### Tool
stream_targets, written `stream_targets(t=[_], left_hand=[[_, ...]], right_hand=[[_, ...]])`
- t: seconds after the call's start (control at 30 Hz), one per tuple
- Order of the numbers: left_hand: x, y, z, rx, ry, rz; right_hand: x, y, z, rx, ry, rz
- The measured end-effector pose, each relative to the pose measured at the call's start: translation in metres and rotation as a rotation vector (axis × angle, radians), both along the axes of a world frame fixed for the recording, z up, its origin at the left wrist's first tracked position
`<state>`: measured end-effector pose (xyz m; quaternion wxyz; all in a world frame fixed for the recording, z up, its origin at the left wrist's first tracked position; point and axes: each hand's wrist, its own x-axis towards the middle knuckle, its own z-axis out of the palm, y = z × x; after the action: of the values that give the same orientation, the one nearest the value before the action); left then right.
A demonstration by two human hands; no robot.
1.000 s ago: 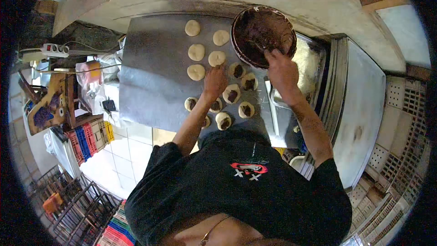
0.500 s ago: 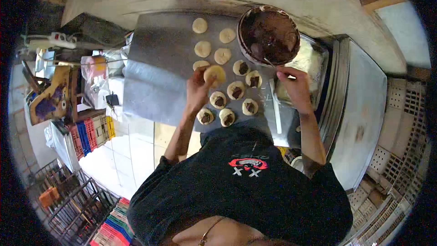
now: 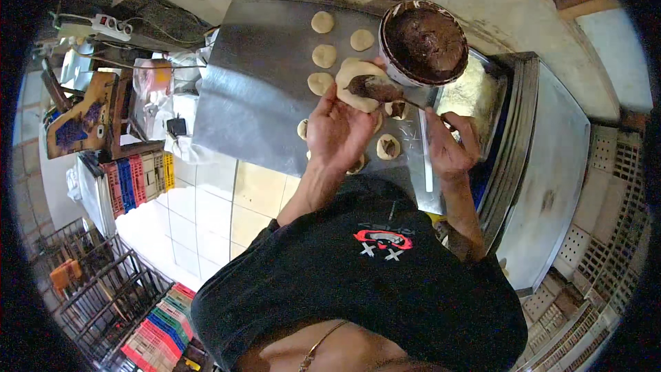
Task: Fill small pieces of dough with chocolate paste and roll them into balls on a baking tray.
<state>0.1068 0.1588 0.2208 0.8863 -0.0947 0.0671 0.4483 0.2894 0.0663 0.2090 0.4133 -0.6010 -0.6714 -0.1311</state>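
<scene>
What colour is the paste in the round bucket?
The paste is dark brown; the head view shows it best.

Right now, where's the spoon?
Head view, above and right of centre: the spoon is in the right hand, its dark end over the dough in the left hand, near the bucket.

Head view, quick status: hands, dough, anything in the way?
Left hand holding dough piece. Right hand gripping spoon over it, dark filling aboard. Left hand partly blocking view of dough rounds on table.
</scene>
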Motion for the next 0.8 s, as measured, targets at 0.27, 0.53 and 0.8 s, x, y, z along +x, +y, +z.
stream_targets(t=[0.27, 0.53, 0.8], left_hand=[[-0.036, 0.048, -0.107, 0.056, 0.479, 0.171], [-0.035, 0.069, -0.234, 1.507, 2.309, -0.015], [-0.068, 0.096, -0.245, 1.173, 2.309, -0.481]], right_hand=[[0.044, 0.028, -0.021, -0.127, 0.169, -0.182], [0.076, 0.083, -0.039, -0.753, -0.195, -0.263], [0.092, 0.078, -0.048, -0.869, -0.028, -0.048]])
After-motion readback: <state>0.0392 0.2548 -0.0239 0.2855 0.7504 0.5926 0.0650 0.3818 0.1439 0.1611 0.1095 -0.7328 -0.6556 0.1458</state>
